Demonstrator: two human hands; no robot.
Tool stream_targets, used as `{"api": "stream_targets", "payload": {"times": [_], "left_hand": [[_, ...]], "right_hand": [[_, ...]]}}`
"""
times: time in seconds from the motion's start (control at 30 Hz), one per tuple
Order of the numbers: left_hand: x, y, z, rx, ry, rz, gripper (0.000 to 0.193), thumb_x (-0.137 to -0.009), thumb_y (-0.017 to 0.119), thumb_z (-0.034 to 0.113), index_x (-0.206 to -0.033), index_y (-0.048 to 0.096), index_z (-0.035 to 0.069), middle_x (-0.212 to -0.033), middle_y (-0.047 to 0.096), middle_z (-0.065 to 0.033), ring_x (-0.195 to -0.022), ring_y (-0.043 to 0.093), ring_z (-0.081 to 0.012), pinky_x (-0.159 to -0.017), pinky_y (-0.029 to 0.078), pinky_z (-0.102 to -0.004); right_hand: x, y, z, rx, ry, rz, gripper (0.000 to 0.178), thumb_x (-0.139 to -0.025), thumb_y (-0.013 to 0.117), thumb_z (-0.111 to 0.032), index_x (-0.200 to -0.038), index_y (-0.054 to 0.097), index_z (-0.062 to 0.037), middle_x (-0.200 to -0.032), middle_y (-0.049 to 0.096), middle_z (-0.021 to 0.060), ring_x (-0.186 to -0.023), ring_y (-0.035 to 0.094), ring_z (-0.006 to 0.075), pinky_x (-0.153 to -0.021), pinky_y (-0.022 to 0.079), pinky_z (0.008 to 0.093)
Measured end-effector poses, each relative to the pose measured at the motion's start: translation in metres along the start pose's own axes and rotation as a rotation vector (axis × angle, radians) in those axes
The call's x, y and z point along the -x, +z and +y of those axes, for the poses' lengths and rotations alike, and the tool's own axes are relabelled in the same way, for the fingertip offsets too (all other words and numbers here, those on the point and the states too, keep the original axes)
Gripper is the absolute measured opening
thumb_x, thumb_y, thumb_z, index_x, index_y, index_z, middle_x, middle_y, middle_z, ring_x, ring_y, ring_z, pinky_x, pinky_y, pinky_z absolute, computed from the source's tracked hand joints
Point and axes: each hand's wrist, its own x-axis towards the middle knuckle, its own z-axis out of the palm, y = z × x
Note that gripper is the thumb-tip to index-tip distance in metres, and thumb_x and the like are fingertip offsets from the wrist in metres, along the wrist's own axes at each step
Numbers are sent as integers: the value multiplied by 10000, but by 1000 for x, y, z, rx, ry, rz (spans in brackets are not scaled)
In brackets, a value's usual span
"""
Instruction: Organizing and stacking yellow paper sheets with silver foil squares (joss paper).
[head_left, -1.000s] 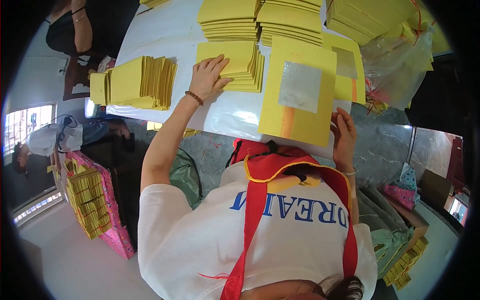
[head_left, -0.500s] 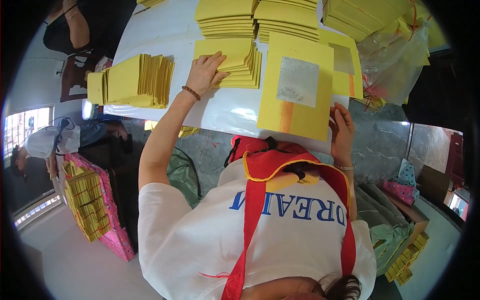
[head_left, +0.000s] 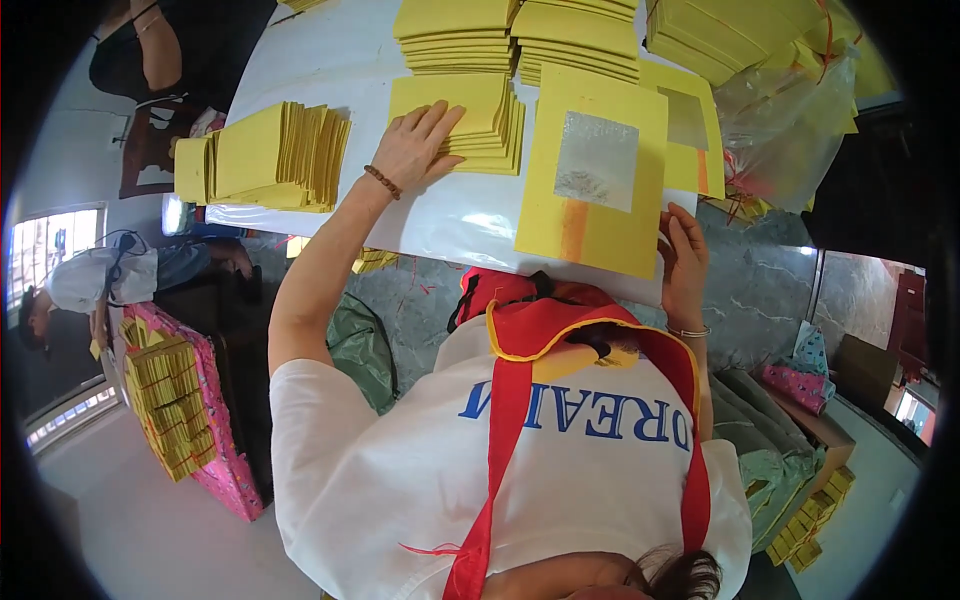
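Observation:
Flat across the near side of a stack of folded yellow papers (head_left: 460,95) lies my left hand (head_left: 418,145), fingers stretched out and thumb spread toward the lower layers. To its right, a large yellow paper sheet (head_left: 545,190) with a silver foil square (head_left: 597,160) and an orange stripe rests at the table's front edge. My right hand (head_left: 684,262) is beside this sheet's right edge, its fingers loosely bent and slightly apart, with nothing visible in them. Part of its thumb side is hard to make out.
Folded yellow papers (head_left: 265,160) stand in a row on the white table (head_left: 310,75) at left. More stacks (head_left: 575,40) rise at the back. At right are another foil sheet (head_left: 690,120) and a clear plastic bag (head_left: 780,130). A person (head_left: 100,285) is at far left near bundled papers (head_left: 170,400).
My left hand has shifted slightly up and to the right on the folded stack, its fingers lying flatter. My right hand and the large sheet have stayed in place.

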Motion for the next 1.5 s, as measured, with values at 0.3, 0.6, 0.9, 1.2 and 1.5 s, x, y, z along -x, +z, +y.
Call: {"api": "stream_targets", "payload": {"times": [0.3, 0.6, 0.9, 1.2, 1.5], "left_hand": [[-4, 8, 12, -107, -77, 101, 614, -715, 645, 177, -1285, 426, 108, -1154, 537, -88, -1044, 532, -256, -811, 438, -377], [-4, -4, 29, -247, -57, 270, 437, -754, 574, 106, -1186, 507, 102, -1134, 556, -72, -1021, 540, -231, -790, 430, -357], [5, -9, 37, -10, -37, 46, 618, -691, 672, 305, -1247, 463, 135, -1205, 463, -106, -1115, 429, -294, -891, 356, -434], [-1, -2, 21, 41, -7, 28, 658, -702, 695, 303, -1283, 429, 147, -1226, 456, -85, -1110, 439, -275, -886, 367, -428], [-11, 7, 18, -142, -54, 1, 770, -636, 761, 283, -1310, 410, 158, -1269, 456, -66, -1168, 421, -255, -916, 365, -420]], "right_hand": [[-1, -1, 1, 21, -7, -16, 255, -939, 502, -159, -1159, 555, -44, -1045, 605, 51, -964, 574, 142, -816, 463, 292], [-2, -4, 3, 18, 10, -37, 252, -942, 492, -146, -1168, 551, -50, -1049, 601, 40, -974, 572, 141, -823, 467, 290], [0, 1, 2, 2, 5, -10, 254, -936, 513, -162, -1148, 561, -31, -1007, 613, 57, -916, 579, 134, -795, 469, 284], [0, 1, 2, 19, -10, -13, 258, -937, 513, -164, -1153, 561, -31, -1011, 614, 58, -922, 578, 133, -791, 468, 278], [-1, 0, 4, 10, 16, -16, 255, -938, 503, -140, -1167, 554, -40, -1039, 607, 37, -941, 575, 125, -815, 463, 270]]}}
